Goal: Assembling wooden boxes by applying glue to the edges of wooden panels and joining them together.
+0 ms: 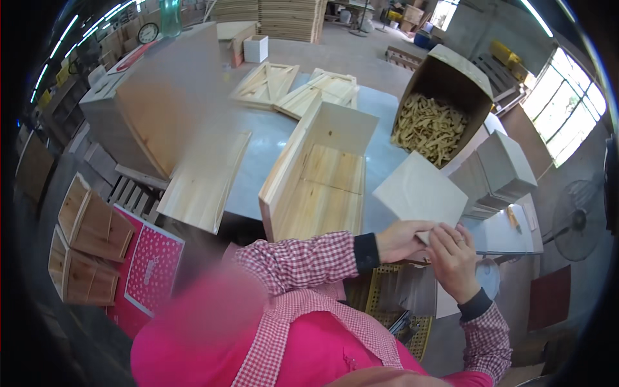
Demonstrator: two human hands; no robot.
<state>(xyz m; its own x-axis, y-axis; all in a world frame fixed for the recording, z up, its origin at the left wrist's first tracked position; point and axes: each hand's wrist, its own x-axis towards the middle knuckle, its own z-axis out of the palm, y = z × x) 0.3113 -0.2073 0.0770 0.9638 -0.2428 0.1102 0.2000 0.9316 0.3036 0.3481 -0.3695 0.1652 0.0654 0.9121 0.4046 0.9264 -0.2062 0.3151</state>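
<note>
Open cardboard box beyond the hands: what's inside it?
A heap of small, tan, strip-like pieces lies inside the cardboard box. Only the top of the heap shows; the box's bottom and anything buried lower are covered by the pieces themselves.

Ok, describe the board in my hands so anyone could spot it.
Start at the pale worktable, then find the open cardboard box of tan strips toward its right. Just nearer than that box is a squarish pale wooden panel, your left hand and right hand at its near edge. Unlike the stacked boards on its right, it is held singly.
</note>
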